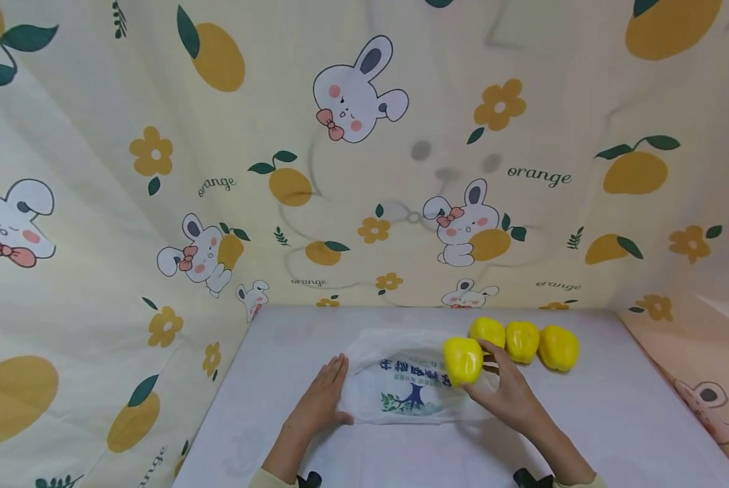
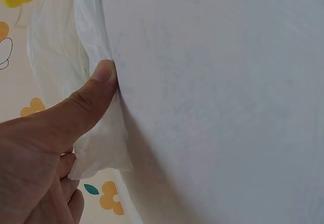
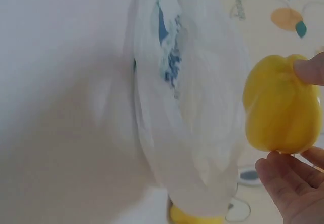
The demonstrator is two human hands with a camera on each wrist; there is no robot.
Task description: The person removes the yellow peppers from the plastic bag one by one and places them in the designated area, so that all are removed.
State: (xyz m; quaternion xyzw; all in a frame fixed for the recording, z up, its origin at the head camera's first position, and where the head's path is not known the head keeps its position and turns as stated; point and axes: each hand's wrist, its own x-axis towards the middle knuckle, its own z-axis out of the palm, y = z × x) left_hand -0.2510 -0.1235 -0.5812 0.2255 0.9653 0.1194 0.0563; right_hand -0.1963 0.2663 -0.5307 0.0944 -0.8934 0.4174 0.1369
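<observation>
A white plastic bag [image 1: 364, 393] with blue lettering and a tree print lies on the table, its print upside down. My left hand [image 1: 321, 400] rests at the bag's left end, fingers fairly straight; in the left wrist view the thumb [image 2: 104, 72] touches the bag's near edge [image 2: 109, 143]. My right hand [image 1: 510, 393] holds a yellow bell pepper [image 1: 462, 361] above the bag's right part. The right wrist view shows this pepper [image 3: 281, 105] between thumb and fingers, beside the bag's loose, bulging film [image 3: 212, 92].
Three more yellow bell peppers stand in a row at the back right: one [image 1: 487, 331] partly behind the held pepper, a middle one [image 1: 522, 341] and a right one [image 1: 559, 348]. A patterned curtain [image 1: 352, 203] rises behind the white table [image 1: 620, 407] and along its sides.
</observation>
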